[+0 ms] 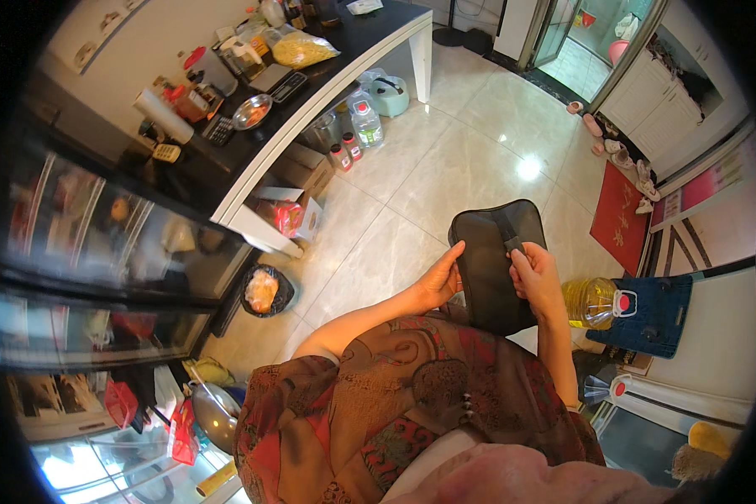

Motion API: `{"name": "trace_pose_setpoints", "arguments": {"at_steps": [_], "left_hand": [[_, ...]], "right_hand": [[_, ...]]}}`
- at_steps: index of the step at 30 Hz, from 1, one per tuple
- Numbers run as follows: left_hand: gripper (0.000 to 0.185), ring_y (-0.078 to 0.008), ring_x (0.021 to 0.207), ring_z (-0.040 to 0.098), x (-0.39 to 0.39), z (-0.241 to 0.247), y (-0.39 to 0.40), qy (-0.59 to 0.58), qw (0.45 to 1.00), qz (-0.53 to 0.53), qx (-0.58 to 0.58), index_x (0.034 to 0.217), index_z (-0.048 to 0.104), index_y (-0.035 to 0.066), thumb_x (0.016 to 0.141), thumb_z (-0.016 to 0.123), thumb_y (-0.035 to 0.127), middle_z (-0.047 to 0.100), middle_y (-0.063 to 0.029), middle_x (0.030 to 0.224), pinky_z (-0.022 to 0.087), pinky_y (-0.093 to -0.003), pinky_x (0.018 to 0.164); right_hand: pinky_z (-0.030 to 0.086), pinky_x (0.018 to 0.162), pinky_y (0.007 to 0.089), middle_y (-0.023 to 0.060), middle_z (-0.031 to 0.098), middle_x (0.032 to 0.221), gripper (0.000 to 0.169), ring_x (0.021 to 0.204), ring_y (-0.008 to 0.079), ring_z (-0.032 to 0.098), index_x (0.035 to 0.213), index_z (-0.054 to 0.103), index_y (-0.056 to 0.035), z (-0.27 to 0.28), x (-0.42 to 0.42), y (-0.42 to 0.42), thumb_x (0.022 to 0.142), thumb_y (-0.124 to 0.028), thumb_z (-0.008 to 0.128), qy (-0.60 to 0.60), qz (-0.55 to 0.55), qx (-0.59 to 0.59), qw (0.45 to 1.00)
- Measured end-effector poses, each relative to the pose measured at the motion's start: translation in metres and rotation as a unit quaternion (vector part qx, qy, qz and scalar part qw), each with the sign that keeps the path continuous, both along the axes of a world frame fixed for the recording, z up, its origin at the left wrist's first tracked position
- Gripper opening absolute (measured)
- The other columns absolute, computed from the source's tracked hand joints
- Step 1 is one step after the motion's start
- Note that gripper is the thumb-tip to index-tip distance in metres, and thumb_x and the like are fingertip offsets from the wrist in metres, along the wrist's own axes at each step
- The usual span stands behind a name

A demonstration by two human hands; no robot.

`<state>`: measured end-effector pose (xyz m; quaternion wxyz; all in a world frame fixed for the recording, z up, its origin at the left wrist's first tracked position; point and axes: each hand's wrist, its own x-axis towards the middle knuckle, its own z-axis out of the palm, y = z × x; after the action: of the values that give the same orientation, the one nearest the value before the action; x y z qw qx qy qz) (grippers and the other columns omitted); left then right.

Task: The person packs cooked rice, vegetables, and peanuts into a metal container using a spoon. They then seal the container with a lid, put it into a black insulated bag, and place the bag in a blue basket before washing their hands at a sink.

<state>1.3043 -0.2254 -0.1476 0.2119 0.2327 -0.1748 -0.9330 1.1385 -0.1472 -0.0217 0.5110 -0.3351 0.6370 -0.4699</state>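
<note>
A black soft-sided case (491,277) with rounded corners is held up in front of my body, over the tiled floor. My left hand (441,277) supports its left side, the thumb on the edge and the other fingers partly hidden behind it. With my right hand (534,277) I grip the dark strap handle (509,234) that runs along the case's face near its right side. The case looks closed, and what is inside cannot be seen.
At the left stands a black-topped table (353,53) with bags, bottles and a metal bowl (252,112). A lined bin (268,290) is below it. To the right are an oil jug (589,303), a blue plastic platform (658,315), a red mat (620,217) and shoes along the wall.
</note>
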Motion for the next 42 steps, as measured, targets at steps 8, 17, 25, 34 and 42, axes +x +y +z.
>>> {"name": "trace_pose_setpoints", "arguments": {"at_steps": [8,17,25,34,42], "left_hand": [[0.049,-0.0145,0.105,0.061,-0.109,-0.013,-0.192,-0.006,0.999,0.03,-0.034,0.123,0.053,0.01,0.094,0.048,0.049,0.063,-0.0036,0.118,0.047,-0.0343,0.09],[0.054,-0.0154,0.109,0.058,-0.199,-0.011,-0.39,-0.01,0.995,0.097,0.028,0.129,0.05,0.01,0.094,0.046,0.051,0.062,-0.0042,0.121,0.043,-0.0344,0.095],[0.06,-0.0164,0.112,0.052,-0.294,0.006,-0.614,-0.038,0.999,0.031,0.001,0.127,0.052,0.013,0.091,0.045,0.06,0.058,-0.0022,0.124,0.038,-0.0344,0.095],[0.069,-0.0215,0.115,0.046,-0.422,-0.003,-0.817,-0.052,0.999,0.014,0.0,0.133,0.047,0.014,0.084,0.055,0.061,0.049,-0.0064,0.131,0.032,-0.039,0.101],[0.064,-0.0232,0.118,0.046,-0.517,-0.006,-0.988,-0.017,0.99,0.14,-0.02,0.136,0.044,0.013,0.089,0.052,0.056,0.049,-0.0066,0.132,0.031,-0.0401,0.103]], "right_hand": [[0.028,0.038,0.0204,-0.0025,0.046,0.058,0.013,0.044,0.0037,0.038,0.087,0.054,-0.0051,-0.038,-0.13,-0.2,0.094,-0.016,0.052,0.109,0.065,-0.077,0.989],[0.031,0.04,0.0214,-0.0024,0.046,0.058,0.019,0.045,0.0041,0.039,0.079,0.052,-0.0031,-0.023,-0.232,-0.442,0.093,-0.016,0.051,0.136,0.183,-0.113,0.967],[0.03,0.039,0.0214,-0.0028,0.046,0.058,0.02,0.044,0.0043,0.04,0.077,0.052,-0.004,-0.018,-0.319,-0.655,0.093,-0.017,0.052,0.186,0.149,-0.101,0.966],[0.028,0.038,0.0195,-0.0036,0.046,0.058,0.017,0.044,0.0036,0.04,0.083,0.052,-0.0059,-0.024,-0.442,-0.84,0.093,-0.019,0.054,0.125,0.105,-0.042,0.986],[0.037,0.044,0.0247,0.0016,0.051,0.057,0.024,0.05,0.0076,0.048,0.074,0.047,-0.0023,-0.004,-0.542,-1.049,0.091,-0.017,0.056,0.098,0.194,-0.049,0.975]]}}
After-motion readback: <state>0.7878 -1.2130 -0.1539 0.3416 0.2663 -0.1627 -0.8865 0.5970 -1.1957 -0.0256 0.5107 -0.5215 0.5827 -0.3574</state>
